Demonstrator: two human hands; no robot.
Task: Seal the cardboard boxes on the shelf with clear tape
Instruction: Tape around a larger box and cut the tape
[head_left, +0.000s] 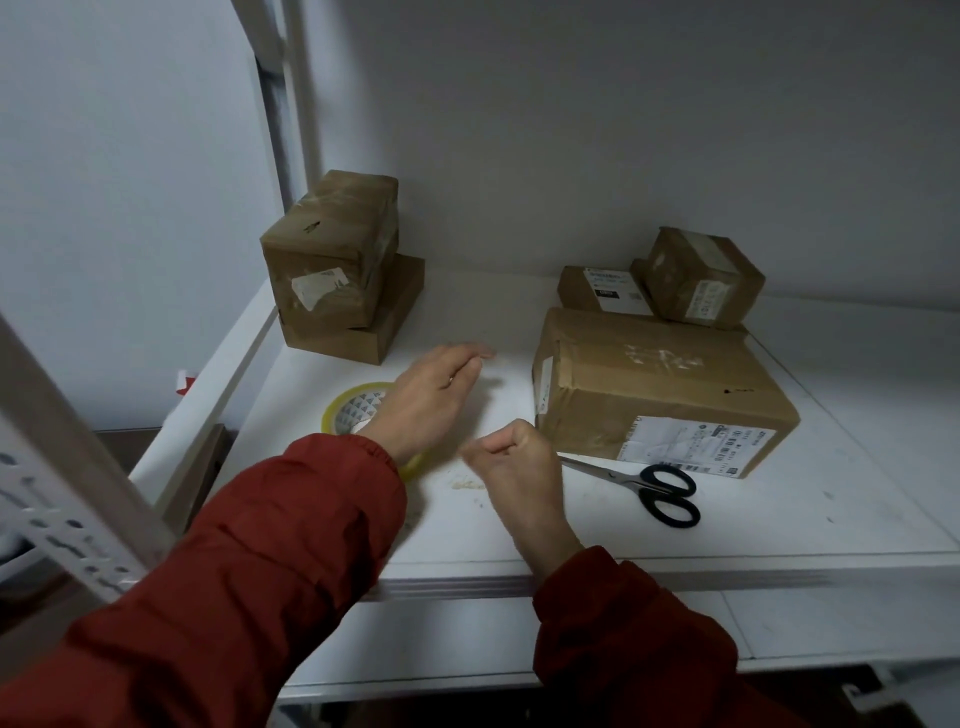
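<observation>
my left hand (431, 400), fingers straight, hovers over the tape (349, 411), kept handy by the boxes (660, 387); right hand (519, 465) curled, apparently empty.

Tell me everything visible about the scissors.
The scissors have two black loop handles and silver metal blades, closed. They lie flat on the white shelf, just in front of the big box, handles to the right, blades pointing left toward the right hand, which hides the tips.

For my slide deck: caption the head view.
Left hand over the tape roll, right hand curled beside scissors, cardboard boxes on the shelf.
</observation>
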